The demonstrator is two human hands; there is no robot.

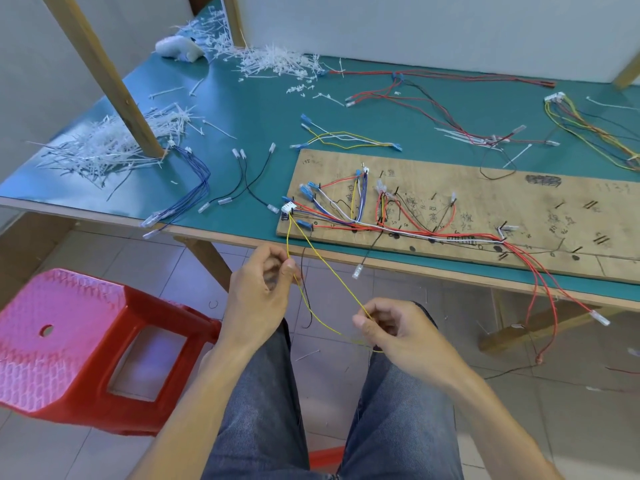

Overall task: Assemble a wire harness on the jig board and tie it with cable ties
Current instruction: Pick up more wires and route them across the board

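Sitting with knees in blue jeans (pixel 263 393) just short of the bench edge, held a yellow wire (pixel 332 270) low in both hands. Pinched one leg of it between thumb and forefinger of the left hand (pixel 263 289), with the other fingers curled in. Pinched the other leg the same way in the right hand (pixel 398 330), leaving slack looped between the two. Traced both legs up to a white connector (pixel 287 208) at the left end of the jig board (pixel 519 209), and judged the wire not yet laid among the pegs. Noted a thin black wire (pixel 306 299) hanging off the edge just beside the left hand; could not tell whether touching it.

Judged a hard tug likely to pull the connector off its peg or drag the board. Judged also that catching the black wire in the same pinch would tangle the pair, and that the red wires (pixel 540 282) dangling over the edge on the right could snag a knee.

Saw a red plastic stool (pixel 69 341) on the tiled floor at the left. Beyond, found a green-topped table (pixel 242 109) strewn with loose wire sets. Farther back, made out heaps of white cable ties (pixel 277 64) around a wooden post (pixel 114 81), against a plain white wall.
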